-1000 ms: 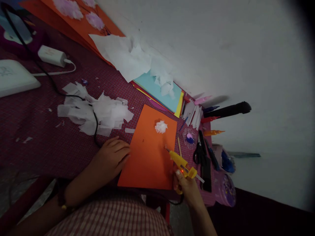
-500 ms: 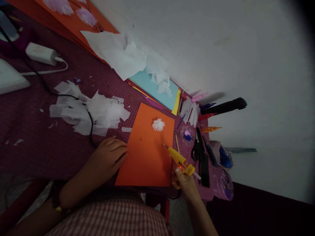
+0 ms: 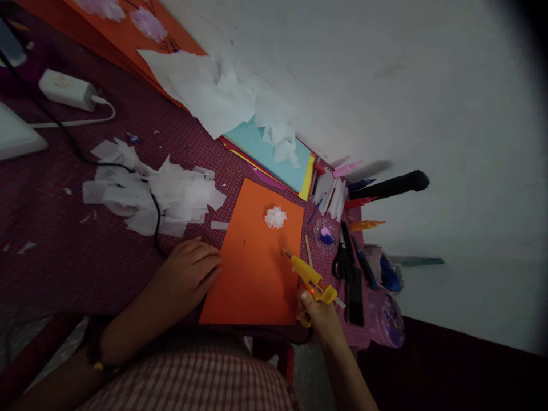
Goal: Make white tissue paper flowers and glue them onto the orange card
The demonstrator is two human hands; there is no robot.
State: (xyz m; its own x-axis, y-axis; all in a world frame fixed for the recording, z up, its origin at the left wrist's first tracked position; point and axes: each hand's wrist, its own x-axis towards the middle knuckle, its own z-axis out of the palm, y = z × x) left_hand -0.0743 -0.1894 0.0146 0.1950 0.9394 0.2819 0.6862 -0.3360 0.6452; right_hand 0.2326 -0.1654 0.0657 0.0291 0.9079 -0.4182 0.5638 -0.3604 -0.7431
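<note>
An orange sheet of card (image 3: 252, 268) lies on the dark red checked tablecloth (image 3: 77, 251). A small white tissue flower (image 3: 274, 217) sits near the sheet's far edge. My left hand (image 3: 188, 274) rests flat on the cloth, its fingers spread and touching the sheet's left edge. My right hand (image 3: 319, 317) is closed round the grip of a yellow glue gun (image 3: 309, 278). The gun's nozzle points at the sheet's right side, just below the flower. A red light glows on the gun.
A heap of white tissue scraps (image 3: 154, 194) with a black cable over it lies to the left. Coloured paper sheets (image 3: 274, 154), black scissors (image 3: 342, 260), pens, a small dish (image 3: 326, 234) and a purple tub (image 3: 387, 325) crowd the right end by the white wall. A white charger (image 3: 64, 89) lies far left.
The view has drifted slightly, so everything sits a little lower left. The glue gun's nozzle has edged leftward over the orange sheet. My left hand stays on the sheet's edge.
</note>
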